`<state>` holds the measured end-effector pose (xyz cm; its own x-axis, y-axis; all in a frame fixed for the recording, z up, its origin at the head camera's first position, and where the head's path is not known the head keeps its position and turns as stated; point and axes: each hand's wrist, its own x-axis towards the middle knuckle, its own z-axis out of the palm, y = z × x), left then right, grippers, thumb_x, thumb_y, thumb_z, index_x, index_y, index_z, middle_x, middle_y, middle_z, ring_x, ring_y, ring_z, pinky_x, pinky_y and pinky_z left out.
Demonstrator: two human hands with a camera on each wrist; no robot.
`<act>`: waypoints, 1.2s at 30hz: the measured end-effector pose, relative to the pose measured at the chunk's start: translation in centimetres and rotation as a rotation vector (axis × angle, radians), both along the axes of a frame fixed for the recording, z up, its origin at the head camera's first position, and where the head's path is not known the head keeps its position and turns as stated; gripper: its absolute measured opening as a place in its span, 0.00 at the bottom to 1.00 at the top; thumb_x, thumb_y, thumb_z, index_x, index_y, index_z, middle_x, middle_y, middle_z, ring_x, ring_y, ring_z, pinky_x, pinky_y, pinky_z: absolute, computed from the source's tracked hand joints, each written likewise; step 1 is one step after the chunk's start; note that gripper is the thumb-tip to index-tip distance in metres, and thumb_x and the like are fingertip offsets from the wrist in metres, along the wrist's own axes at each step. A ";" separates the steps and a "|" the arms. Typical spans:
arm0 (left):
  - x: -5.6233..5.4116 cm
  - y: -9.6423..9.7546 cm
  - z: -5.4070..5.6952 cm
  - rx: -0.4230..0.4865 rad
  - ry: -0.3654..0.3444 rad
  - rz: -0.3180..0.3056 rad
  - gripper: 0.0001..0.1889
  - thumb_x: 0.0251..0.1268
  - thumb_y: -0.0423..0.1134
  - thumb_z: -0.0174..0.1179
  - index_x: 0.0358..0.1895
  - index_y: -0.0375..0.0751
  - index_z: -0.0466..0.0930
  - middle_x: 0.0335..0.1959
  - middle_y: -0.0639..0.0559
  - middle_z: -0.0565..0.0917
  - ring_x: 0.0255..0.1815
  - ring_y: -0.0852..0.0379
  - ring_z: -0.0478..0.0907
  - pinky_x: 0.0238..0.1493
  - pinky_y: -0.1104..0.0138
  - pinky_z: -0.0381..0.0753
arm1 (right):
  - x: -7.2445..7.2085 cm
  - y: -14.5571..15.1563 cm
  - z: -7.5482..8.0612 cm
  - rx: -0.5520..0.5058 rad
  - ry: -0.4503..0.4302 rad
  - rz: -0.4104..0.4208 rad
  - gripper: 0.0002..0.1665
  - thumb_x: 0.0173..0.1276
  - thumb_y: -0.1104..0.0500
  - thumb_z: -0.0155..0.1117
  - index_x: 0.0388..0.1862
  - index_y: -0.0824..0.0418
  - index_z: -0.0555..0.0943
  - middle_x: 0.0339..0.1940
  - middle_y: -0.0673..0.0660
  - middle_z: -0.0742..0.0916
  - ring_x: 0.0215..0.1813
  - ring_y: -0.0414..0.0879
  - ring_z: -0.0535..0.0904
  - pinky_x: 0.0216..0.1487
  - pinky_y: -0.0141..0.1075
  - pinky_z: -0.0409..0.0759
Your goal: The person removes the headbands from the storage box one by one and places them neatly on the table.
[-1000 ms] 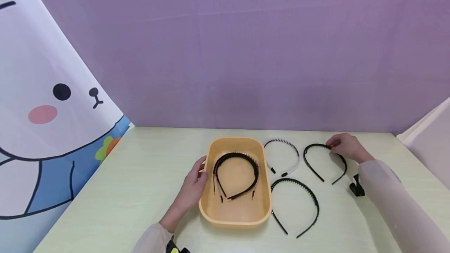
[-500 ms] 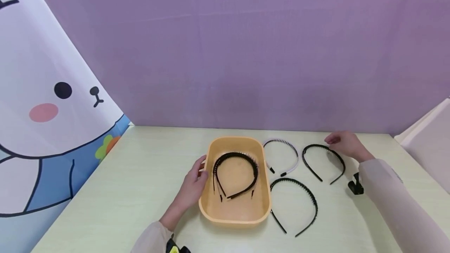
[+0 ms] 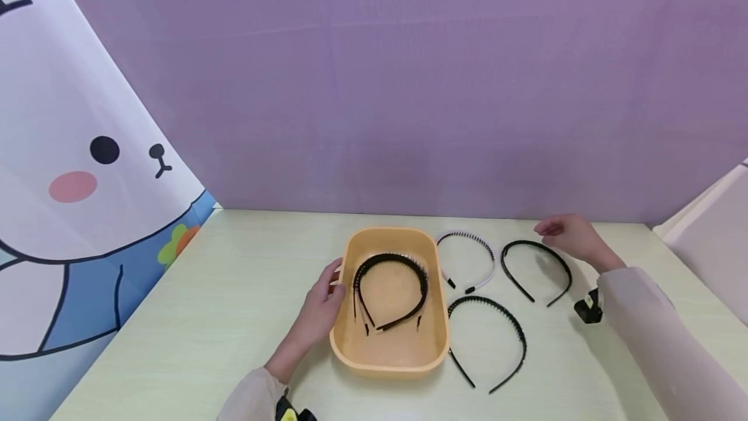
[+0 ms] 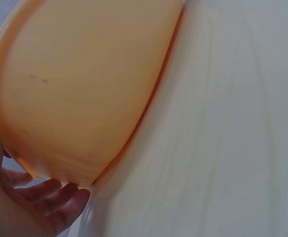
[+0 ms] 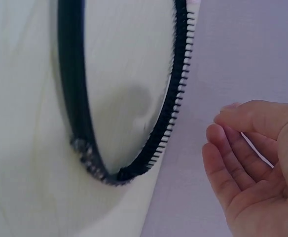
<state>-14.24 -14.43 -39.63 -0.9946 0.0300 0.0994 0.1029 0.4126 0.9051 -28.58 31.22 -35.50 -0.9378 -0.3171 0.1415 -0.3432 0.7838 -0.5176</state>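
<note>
My left hand (image 3: 318,307) rests against the left side of a light orange plastic basket (image 3: 388,369). In the left wrist view its fingertips touch the basket's outer wall (image 4: 85,98). Several headbands (image 3: 390,258), mostly black, lie together inside the basket. My right hand (image 3: 569,236) hovers just beyond the top of a black headband (image 3: 534,243) on the table. Its fingers are loosely bent, with nothing between them. The right wrist view has this hand (image 5: 262,163) apart from the toothed black headband (image 5: 72,74), which carries a small sparkling patch.
Right of the basket lie a white headband with dark inner teeth (image 3: 487,249) and another black toothed headband (image 3: 517,327). All sit on a pale wooden table (image 3: 234,291). A purple cloth (image 3: 409,83) hangs behind, and a cartoon-printed cloth (image 3: 87,226) stands at the left.
My right hand has let go of the black headband and lifted slightly back from it. The headband stays on the table. My left hand remains at the basket.
</note>
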 end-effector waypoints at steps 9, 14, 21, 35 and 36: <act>-0.2 0.0 -0.1 -0.008 -0.001 0.001 0.25 0.73 0.35 0.40 0.72 0.39 0.57 0.62 0.33 0.72 0.57 0.42 0.75 0.53 0.53 0.78 | 1.2 -1.1 0.2 -0.046 0.004 -0.011 0.14 0.60 0.70 0.61 0.45 0.74 0.80 0.42 0.71 0.85 0.36 0.39 0.80 0.35 0.27 0.78; -0.1 0.0 0.0 -0.009 -0.005 0.005 0.25 0.73 0.35 0.40 0.72 0.39 0.56 0.62 0.33 0.71 0.58 0.41 0.74 0.53 0.53 0.78 | 1.7 -1.8 0.0 -0.058 0.022 -0.019 0.13 0.60 0.69 0.62 0.44 0.73 0.81 0.41 0.70 0.85 0.36 0.36 0.79 0.34 0.28 0.78; -0.2 0.0 -0.1 -0.006 -0.002 0.003 0.25 0.73 0.35 0.40 0.72 0.39 0.56 0.62 0.33 0.71 0.57 0.41 0.74 0.53 0.53 0.78 | 2.5 -2.8 0.0 -0.029 0.048 -0.025 0.11 0.60 0.68 0.64 0.42 0.68 0.83 0.39 0.65 0.87 0.36 0.39 0.81 0.36 0.31 0.76; 0.1 -0.1 0.1 0.016 0.006 -0.016 0.26 0.74 0.35 0.41 0.72 0.37 0.55 0.63 0.31 0.70 0.58 0.39 0.75 0.52 0.53 0.79 | 4.6 -5.0 0.5 -0.052 0.042 -0.035 0.13 0.61 0.67 0.62 0.45 0.69 0.82 0.42 0.66 0.86 0.39 0.50 0.82 0.35 0.33 0.78; 0.1 -0.1 0.1 0.015 0.005 -0.017 0.26 0.74 0.35 0.41 0.72 0.37 0.55 0.63 0.31 0.70 0.58 0.39 0.75 0.52 0.53 0.79 | 4.7 -5.1 0.5 -0.054 0.044 -0.038 0.13 0.61 0.67 0.63 0.45 0.69 0.82 0.41 0.66 0.86 0.38 0.50 0.82 0.35 0.33 0.77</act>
